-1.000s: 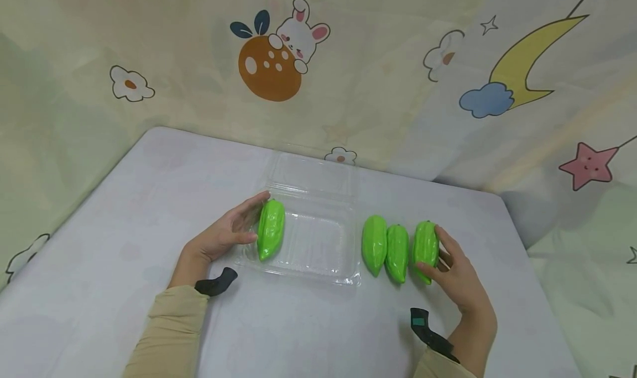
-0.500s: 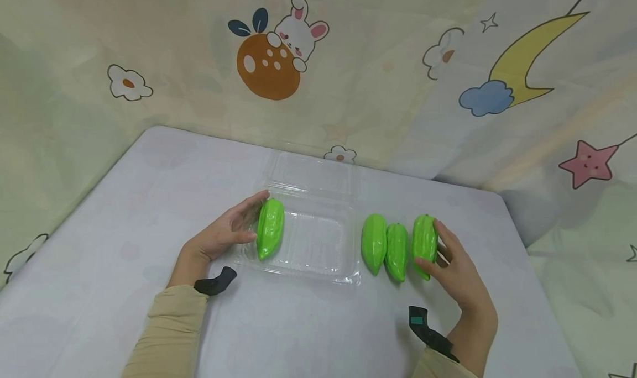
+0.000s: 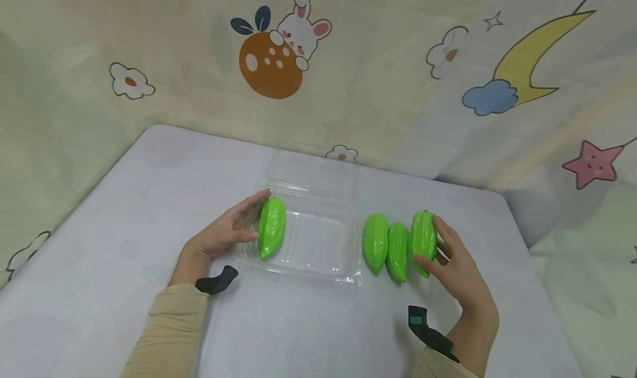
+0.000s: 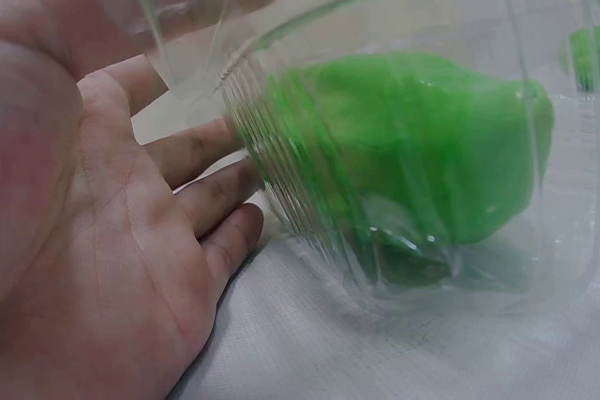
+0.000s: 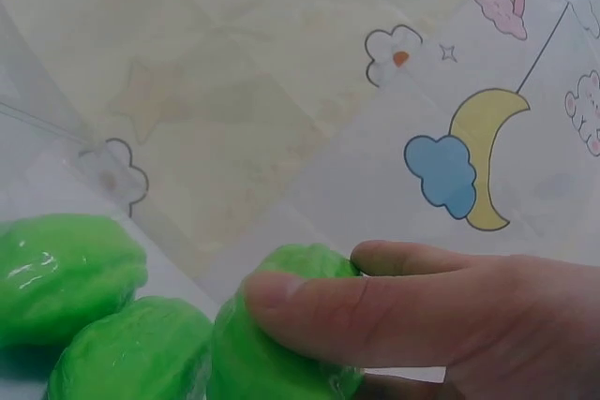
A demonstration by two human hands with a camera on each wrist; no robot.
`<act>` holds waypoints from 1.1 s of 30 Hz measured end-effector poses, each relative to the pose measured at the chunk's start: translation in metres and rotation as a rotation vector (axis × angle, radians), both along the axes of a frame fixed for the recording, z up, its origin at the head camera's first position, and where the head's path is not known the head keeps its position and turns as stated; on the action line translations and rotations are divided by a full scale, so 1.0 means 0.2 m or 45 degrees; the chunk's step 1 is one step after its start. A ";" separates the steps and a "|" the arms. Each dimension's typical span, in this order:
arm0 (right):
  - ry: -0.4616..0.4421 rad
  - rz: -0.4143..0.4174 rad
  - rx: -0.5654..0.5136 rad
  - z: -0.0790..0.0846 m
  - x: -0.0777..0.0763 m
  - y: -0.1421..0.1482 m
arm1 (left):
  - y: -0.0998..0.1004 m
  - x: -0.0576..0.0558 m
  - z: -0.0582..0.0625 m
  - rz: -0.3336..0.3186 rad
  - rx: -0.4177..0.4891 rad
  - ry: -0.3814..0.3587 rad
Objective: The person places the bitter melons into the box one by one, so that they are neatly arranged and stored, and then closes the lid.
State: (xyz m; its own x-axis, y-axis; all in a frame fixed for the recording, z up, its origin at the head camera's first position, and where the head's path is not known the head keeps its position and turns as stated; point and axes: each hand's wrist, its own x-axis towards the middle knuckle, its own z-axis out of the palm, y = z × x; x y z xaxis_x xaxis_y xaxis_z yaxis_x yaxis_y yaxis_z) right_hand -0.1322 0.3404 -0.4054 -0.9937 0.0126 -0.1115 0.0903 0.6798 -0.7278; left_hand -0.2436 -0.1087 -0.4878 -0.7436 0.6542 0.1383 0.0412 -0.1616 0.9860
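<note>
In the head view, a clear plastic box (image 3: 318, 240) lies open with one glossy green ridged fruit (image 3: 272, 227) inside at its left. My left hand (image 3: 229, 229) rests against the box's left wall, thumb and fingers spread; the left wrist view shows the fingers (image 4: 202, 152) fairly straight at the clear wall. At the right, my right hand (image 3: 458, 267) pinches another green ridged fruit (image 3: 424, 237) between thumb and fingers, seen close up as a green fruit (image 5: 281, 344) in the right wrist view. Its far-side fingers are partly hidden.
Two more green fruits, a left one (image 3: 375, 242) and a right one (image 3: 397, 252), lie side by side between the box and my right hand. The box's clear lid (image 3: 313, 171) lies folded back toward the patterned cloth (image 3: 199, 46) behind the white table (image 3: 164, 162).
My right hand has shifted the fruit it holds slightly up and left in the head view. My left hand and the box have stayed about the same.
</note>
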 end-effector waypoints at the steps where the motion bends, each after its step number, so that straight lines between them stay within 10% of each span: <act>1: 0.000 0.000 0.000 0.00 0.00 0.00 | 0.00 0.00 0.00 0.000 0.001 -0.002; 33: 0.208 0.154 0.042 0.09 -0.04 -0.15 | 0.00 -0.01 0.00 0.006 0.001 -0.006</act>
